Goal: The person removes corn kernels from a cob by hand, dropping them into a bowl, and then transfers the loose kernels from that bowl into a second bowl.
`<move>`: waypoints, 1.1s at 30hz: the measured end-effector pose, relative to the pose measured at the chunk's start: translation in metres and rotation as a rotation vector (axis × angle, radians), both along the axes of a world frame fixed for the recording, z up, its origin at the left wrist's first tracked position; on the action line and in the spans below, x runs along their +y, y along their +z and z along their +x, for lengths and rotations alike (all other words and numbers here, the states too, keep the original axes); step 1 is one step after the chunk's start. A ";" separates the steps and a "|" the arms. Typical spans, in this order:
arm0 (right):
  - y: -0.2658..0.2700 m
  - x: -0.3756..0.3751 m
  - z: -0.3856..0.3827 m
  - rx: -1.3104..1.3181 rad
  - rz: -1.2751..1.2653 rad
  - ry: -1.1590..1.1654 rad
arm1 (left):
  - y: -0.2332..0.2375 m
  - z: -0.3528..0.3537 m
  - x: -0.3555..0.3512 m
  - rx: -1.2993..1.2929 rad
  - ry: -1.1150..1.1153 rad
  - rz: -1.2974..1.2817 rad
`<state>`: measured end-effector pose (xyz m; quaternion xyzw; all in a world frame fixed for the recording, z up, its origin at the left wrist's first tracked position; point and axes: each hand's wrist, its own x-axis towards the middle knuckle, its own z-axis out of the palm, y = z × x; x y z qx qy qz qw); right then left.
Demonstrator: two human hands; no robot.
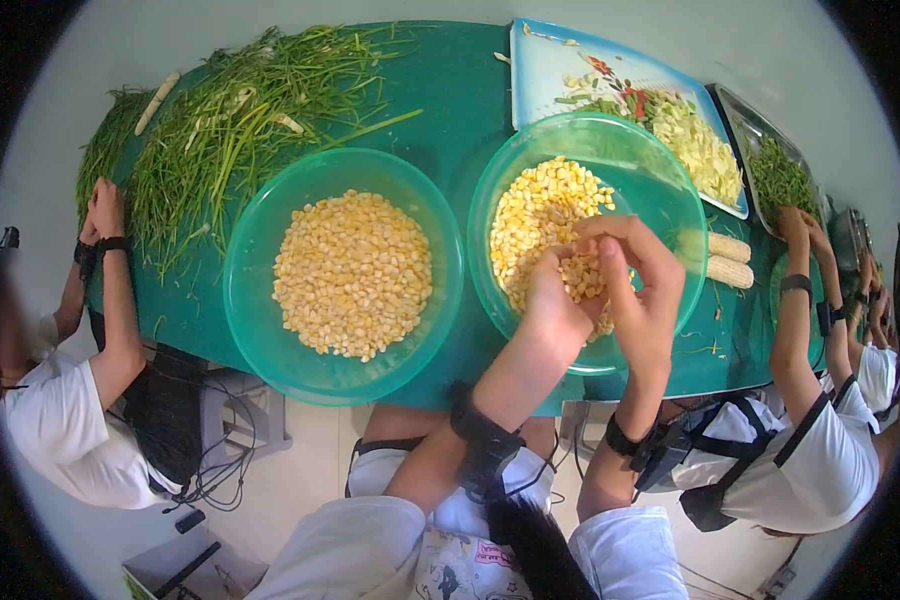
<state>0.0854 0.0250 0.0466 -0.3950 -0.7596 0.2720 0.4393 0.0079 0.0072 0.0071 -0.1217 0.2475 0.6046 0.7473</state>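
Over the right green bowl point(682, 290), my left hand point(560, 300) and my right hand point(642, 280) are close together. Loose corn kernels point(545, 205) lie in that bowl beneath them. The fingers of my left hand are curled, and whatever they may hold is too small to tell from the kernels behind. My right hand has its thumb and forefinger bent toward each other near the left fingertips, with kernels visible between the hands. To the left stands another green bowl point(345, 387), with a broad heap of kernels point(355, 275) in it.
Green stalks point(240, 125) are piled at the table's back left, beside a person's hands point(105, 208). A patterned tray point(555, 75) holds chopped vegetables. Corn cobs point(728, 271) lie right of the bowl. Farther right, a co-worker's hands point(798, 222) reach a metal tray point(745, 120) of greens.
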 end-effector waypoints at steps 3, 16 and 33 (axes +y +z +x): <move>0.005 -0.004 -0.001 0.164 -0.067 0.015 | -0.002 0.001 0.000 -0.045 0.005 -0.022; 0.003 -0.009 0.011 0.403 -0.126 -0.040 | -0.028 -0.003 0.005 -0.337 -0.026 0.212; 0.002 -0.010 0.008 0.315 -0.244 0.004 | -0.007 -0.006 0.000 -0.114 -0.073 0.065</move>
